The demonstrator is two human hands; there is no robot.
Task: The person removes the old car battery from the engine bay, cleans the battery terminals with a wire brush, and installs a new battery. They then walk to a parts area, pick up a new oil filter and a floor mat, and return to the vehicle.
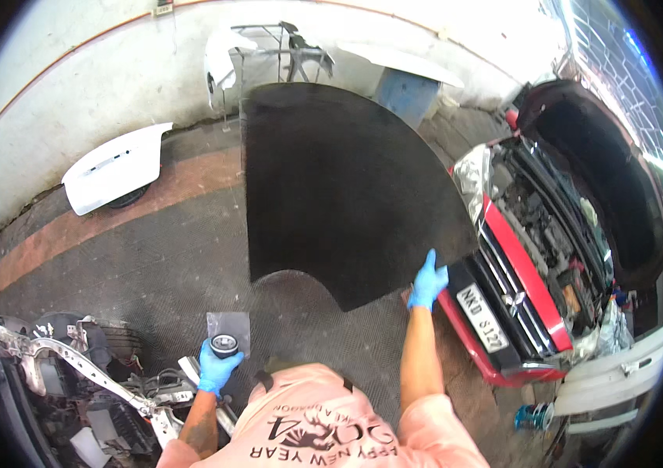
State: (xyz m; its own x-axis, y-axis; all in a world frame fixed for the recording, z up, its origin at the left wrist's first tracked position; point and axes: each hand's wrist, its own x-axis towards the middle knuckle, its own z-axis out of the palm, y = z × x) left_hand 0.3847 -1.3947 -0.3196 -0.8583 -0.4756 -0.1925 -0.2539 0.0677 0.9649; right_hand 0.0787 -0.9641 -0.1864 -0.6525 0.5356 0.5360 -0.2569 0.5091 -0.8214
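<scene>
A large flat black panel (331,187) stretches out before me, with a rounded far right edge and a curved cut-out at its near left. My right hand (428,285), in a blue glove, grips its lower right edge near the red car. Lower left, my left hand (217,370), also gloved in blue, is closed around a small round black object with a silvery ring (224,345). Against that object lies a clear plastic sheet or bag (231,323); the fingers partly hide both, and I cannot tell whether it is fixed to the object.
At right stands a red car (495,242) with its hood (592,179) raised. A white trunk lid (117,168) leans at far left. Stripped car parts (82,382) crowd the lower left. White panels (620,374) and a teal spool (532,416) lie lower right. A metal stand (269,51) is behind.
</scene>
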